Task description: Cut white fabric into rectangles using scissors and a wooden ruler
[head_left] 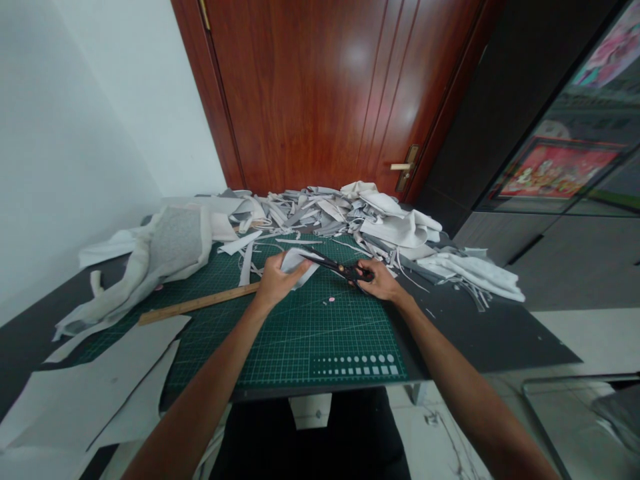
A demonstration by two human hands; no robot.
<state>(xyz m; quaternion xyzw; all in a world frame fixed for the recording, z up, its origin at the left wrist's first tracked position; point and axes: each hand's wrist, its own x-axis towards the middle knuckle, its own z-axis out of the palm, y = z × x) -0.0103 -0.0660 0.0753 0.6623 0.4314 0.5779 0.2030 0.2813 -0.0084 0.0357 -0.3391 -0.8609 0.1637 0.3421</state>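
Observation:
My left hand (275, 281) is closed on a small grey piece of fabric (296, 261), holding it just above the green cutting mat (320, 340). Black scissors (334, 265) are gripped by my right hand (379, 280), fingers through the handles. The blades point left and are open around the edge of the fabric piece. Both hands are over the far middle of the mat.
A wooden ruler (197, 304) lies on the mat by my left wrist. A heap of grey and white fabric scraps (360, 223) fills the table's far side. Larger fabric (160, 257) lies at left, flat grey sheets (95, 393) at near left. A wooden door (330, 93) stands behind.

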